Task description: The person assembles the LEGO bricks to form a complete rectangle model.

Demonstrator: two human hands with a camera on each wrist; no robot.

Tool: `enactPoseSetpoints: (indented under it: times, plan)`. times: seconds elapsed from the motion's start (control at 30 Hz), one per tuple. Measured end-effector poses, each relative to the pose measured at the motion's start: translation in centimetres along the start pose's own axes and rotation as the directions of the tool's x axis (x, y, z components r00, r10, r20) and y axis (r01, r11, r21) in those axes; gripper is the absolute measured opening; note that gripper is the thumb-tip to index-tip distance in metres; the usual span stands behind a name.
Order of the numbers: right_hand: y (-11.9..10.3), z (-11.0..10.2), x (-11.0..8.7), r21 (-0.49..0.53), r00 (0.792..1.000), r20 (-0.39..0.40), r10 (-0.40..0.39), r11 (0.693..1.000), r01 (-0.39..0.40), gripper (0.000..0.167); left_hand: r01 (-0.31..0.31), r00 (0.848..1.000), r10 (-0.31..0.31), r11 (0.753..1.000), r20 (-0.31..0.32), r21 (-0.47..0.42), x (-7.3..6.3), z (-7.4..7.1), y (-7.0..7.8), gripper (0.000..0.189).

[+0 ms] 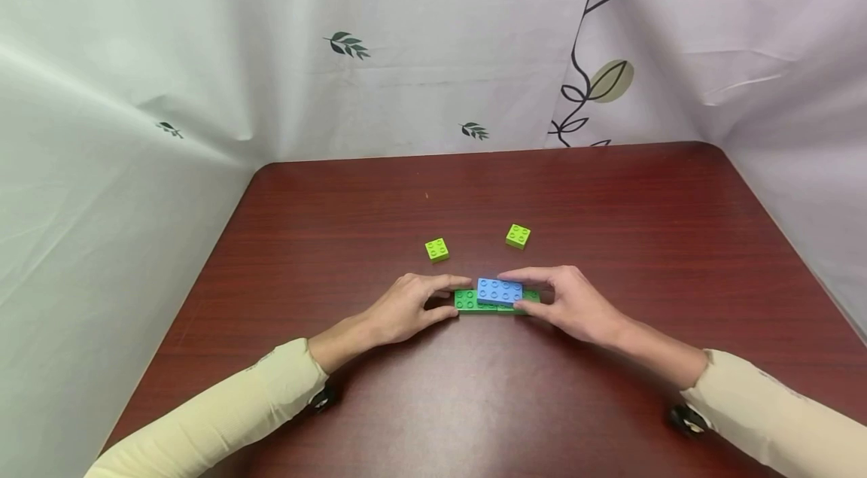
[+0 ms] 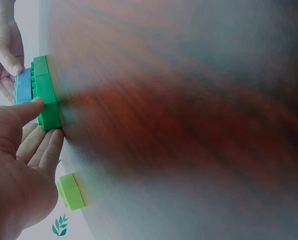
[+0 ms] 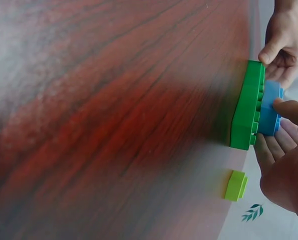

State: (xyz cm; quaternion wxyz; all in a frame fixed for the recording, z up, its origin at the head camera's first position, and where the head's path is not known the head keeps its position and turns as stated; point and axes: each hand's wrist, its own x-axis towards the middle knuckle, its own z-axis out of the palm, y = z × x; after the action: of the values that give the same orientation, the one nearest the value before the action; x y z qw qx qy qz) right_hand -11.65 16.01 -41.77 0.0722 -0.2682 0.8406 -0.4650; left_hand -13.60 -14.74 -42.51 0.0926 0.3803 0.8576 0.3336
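Observation:
Two green toy bricks (image 1: 465,302) lie end to end on the table in the head view, forming one row with studs up. My left hand (image 1: 406,309) holds the row's left end between thumb and fingers. Between the thumb and fingers of my right hand (image 1: 577,305) is a blue eight-stud brick (image 1: 500,291). It lies over the seam of the green pair, slightly askew to it in the head view. In the right wrist view, green studs (image 3: 258,116) show beside the blue brick's underside. Right fingers partly cover the right green brick.
Two lime-green four-stud bricks, one on the left (image 1: 436,250) and one on the right (image 1: 518,236), sit beyond the hands on the dark red wooden table (image 1: 352,214). White printed cloth (image 1: 420,86) hangs behind the table and along its sides.

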Motion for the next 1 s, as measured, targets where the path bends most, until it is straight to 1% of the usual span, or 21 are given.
enactPoseSetpoints:
  times: [0.17, 0.43, 0.57, 0.8, 1.0]
  plan:
    - [0.0, 0.1, 0.0, -0.003, 1.0, 0.021, 0.003, 1.0, -0.003, 0.046, 0.002, 1.0, -0.002, 1.0, -0.003, -0.001, 0.1, 0.1, -0.1, 0.049]
    - [-0.2, 0.1, 0.1, -0.037, 1.0, 0.029, -0.002, 0.999, 0.003, 0.047, 0.005, 1.0, -0.005, 1.0, -0.01, 0.003, 0.1, 0.0, 0.0, 0.049]
    - [-0.3, 0.1, 0.2, -0.039, 1.0, 0.029, -0.008, 0.999, 0.009, 0.047, -0.005, 0.999, 0.006, 1.0, -0.035, 0.014, 0.2, 0.0, 0.1, 0.05]
    - [-0.4, 0.0, 0.2, -0.067, 1.0, 0.024, -0.019, 0.998, 0.021, 0.048, -0.023, 0.994, 0.026, 0.999, -0.105, 0.027, 0.7, -0.1, 0.8, 0.056]
    - [-0.4, -0.1, 0.3, -0.074, 1.0, 0.023, -0.017, 0.997, 0.019, 0.048, -0.055, 0.99, 0.051, 0.998, -0.131, -0.022, 1.2, 0.2, 1.5, 0.052]
